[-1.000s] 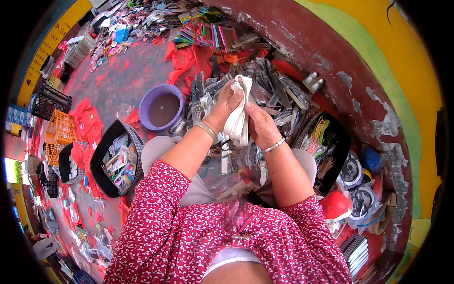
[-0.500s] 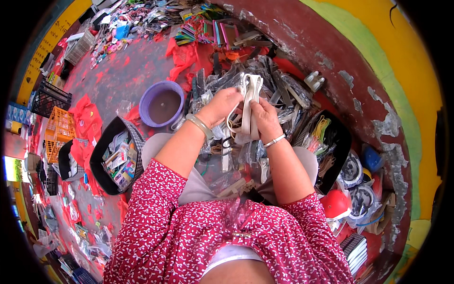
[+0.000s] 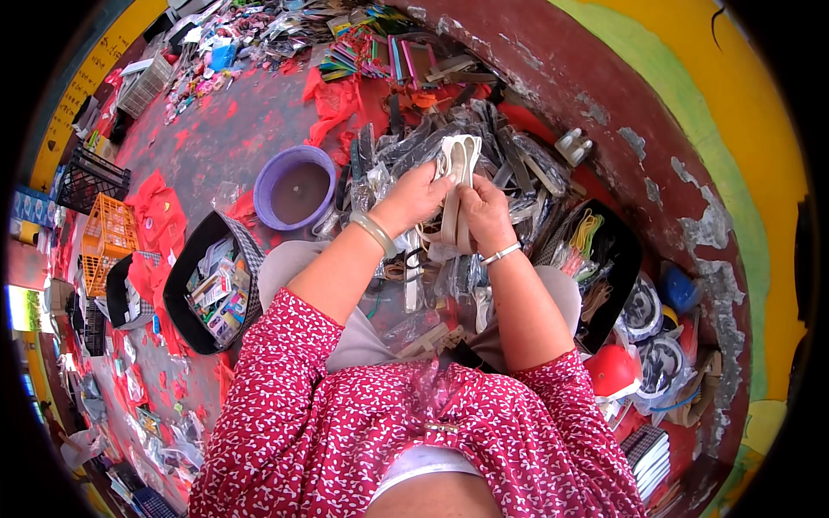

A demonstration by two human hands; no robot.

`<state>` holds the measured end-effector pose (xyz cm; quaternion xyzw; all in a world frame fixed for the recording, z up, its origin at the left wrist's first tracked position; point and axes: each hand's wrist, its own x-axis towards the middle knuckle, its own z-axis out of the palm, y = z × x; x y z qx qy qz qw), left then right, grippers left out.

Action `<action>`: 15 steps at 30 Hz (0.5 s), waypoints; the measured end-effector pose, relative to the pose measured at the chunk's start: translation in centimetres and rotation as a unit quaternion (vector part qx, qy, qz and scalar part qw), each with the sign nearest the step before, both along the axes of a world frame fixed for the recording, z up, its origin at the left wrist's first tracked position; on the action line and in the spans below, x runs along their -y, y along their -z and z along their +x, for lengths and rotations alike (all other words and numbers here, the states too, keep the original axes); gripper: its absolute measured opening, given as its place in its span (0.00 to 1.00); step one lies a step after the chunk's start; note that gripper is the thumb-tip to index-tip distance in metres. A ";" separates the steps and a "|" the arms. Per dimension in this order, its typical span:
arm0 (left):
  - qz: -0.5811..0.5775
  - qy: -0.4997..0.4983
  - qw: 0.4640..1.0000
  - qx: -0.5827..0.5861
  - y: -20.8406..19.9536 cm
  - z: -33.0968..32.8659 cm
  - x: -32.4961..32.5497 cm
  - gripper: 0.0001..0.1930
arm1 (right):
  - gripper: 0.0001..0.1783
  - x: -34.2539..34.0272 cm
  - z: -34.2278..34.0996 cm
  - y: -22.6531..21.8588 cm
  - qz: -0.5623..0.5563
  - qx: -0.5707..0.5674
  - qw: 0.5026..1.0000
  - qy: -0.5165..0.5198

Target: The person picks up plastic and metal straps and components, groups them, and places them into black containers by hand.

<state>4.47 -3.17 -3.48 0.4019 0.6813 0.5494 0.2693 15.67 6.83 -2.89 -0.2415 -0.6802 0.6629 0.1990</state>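
Observation:
Over the pile in front of me I hold a white belt (image 3: 465, 152), folded into loops that stand up above my fingers. My left hand (image 3: 416, 198) is closed on the left side of the folds, thumb pointing right. My right hand (image 3: 488, 214) pinches the right side of the same belt, and its lower part hangs between my wrists. Beneath and beyond lies a heap of dark belts (image 3: 518, 160), many in clear plastic wrappers. The belt's ends cannot be made out.
A purple basin (image 3: 259, 192) stands left of the heap. Black boxes of small packets (image 3: 179, 289) and of yellow cords (image 3: 629, 268) flank my knees. Orange crates (image 3: 110, 226) are farther left. At right are a red ball-like thing (image 3: 611, 371) and a peeling wall (image 3: 639, 129).
My left hand has shifted slightly right, closer to my right hand. The loose belt loop at the left is drawn in, and the upright folds sit closer together.

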 end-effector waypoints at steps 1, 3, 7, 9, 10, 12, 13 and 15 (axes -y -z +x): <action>-0.033 -0.006 0.999 -0.033 0.1 -0.3 0.0 0.15 | 0.15 -0.1 0.0 0.1 0.046 0.004 0.999 0.007; -0.099 -0.016 0.990 -0.100 0.0 -0.7 -0.1 0.15 | 0.16 -0.8 -0.1 0.9 0.092 0.009 0.996 0.014; -0.092 -0.036 0.994 0.038 -0.8 -0.6 0.0 0.13 | 0.15 -1.4 -0.1 1.2 0.193 0.064 0.978 0.055; -0.021 -0.007 0.969 0.245 -2.1 0.2 0.3 0.13 | 0.14 -0.3 0.1 -0.5 0.248 0.108 0.959 0.079; 0.015 0.006 0.939 0.344 -2.4 0.5 0.4 0.13 | 0.13 0.5 0.2 -1.4 0.255 0.122 0.956 0.084; 0.055 -0.035 0.953 0.295 -1.5 1.0 -0.1 0.17 | 0.12 1.3 0.0 -1.6 0.267 0.122 0.953 0.078; 0.087 -0.053 0.963 0.248 -0.3 1.2 -0.7 0.17 | 0.12 1.4 -0.1 -0.8 0.271 0.108 0.954 0.068; 0.094 -0.077 0.975 0.184 0.9 1.2 -1.1 0.19 | 0.15 1.4 -0.1 0.4 0.257 0.087 0.961 0.047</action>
